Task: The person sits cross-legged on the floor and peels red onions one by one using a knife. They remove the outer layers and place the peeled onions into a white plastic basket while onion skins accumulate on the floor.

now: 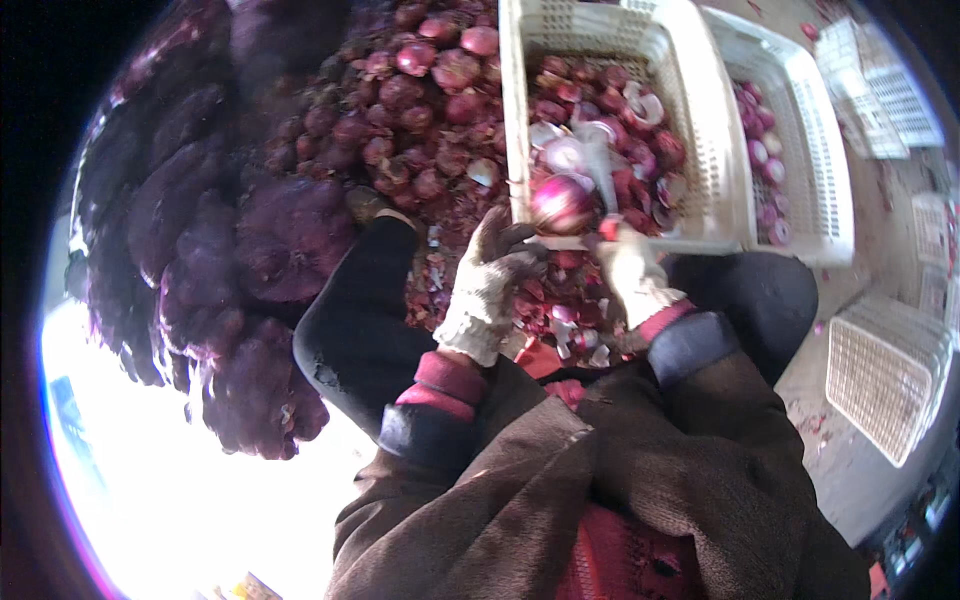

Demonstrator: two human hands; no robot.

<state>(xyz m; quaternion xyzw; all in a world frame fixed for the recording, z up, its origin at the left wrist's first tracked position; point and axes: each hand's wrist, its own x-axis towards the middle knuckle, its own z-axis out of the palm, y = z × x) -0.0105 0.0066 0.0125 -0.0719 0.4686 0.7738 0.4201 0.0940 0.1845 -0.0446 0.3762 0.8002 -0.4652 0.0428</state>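
Observation:
My left hand [491, 281], in a soiled pale knit glove, is beside the near left corner of a white plastic crate [705, 150], its fingers bent and close to a large red onion [562, 204]. The onion is blurred, and whether the fingers touch it cannot be told. My right hand [634, 266], gloved alike, grips a knife [601, 169] by its red handle. Its blurred blade points away from me over the crate, just right of the onion. Red onions [667, 150] and loose skins fill the crate's near part.
A heap of red onions [420, 112] lies left of the crate, beside stacked dark purple sacks [202, 210]. A second white crate [817, 150] on the right holds smaller peeled onions [772, 171]. Onion skins [562, 300] cover the ground between my knees. Stacked empty baskets [881, 375] stand at right.

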